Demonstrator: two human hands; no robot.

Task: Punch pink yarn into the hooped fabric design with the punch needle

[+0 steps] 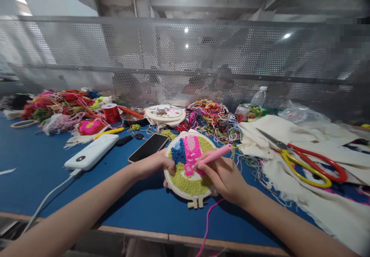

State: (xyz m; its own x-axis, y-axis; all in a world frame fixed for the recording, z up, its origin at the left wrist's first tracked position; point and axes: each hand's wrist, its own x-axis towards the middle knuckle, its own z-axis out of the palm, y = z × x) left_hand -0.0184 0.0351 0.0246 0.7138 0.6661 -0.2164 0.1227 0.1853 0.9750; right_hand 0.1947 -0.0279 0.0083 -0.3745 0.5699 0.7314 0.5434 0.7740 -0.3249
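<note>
My left hand (162,164) grips the left rim of a round embroidery hoop (189,187), thumb on the front and the other fingers mostly hidden behind. Looped yarn in olive green, blue and bright pink covers much of the hoop's cloth, with a bare white patch low in the middle. Closed around a pink punch needle (216,155), my right hand (228,176) rests at the hoop's right side. The tool's tip meets the pink area, partly hidden by fingers. A pink yarn strand (207,222) hangs below my right hand over the table edge.
Left of the hoop lie a phone (148,148) and a white power bank (91,153) with a cable. Red-and-yellow scissors (306,162) lie on cream cloth (295,183) at right. Behind are yarn heaps (212,118), another hoop (164,113), a red spool (111,113) and a perforated metal screen (173,56).
</note>
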